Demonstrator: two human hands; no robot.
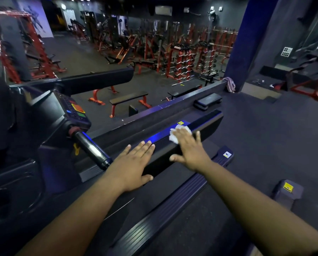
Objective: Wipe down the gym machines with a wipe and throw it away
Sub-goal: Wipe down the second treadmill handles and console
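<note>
A white wipe (174, 134) lies crumpled on the dark side rail (208, 121) of a treadmill. My right hand (188, 148) presses flat on the wipe with straight fingers, covering most of it. My left hand (134, 163) rests flat on the same rail, closer to me, fingers straight and thumb over the rail's near edge. The treadmill's console (69, 111) with orange and green buttons and its black handlebar (91, 148) stand at the left.
A second treadmill's ribbed side rail (173, 200) runs at lower right. A low barrier wall (173, 104) with a cloth (231, 84) draped over its far end, next to a blue pillar (246, 43), overlooks a floor of red weight machines and benches.
</note>
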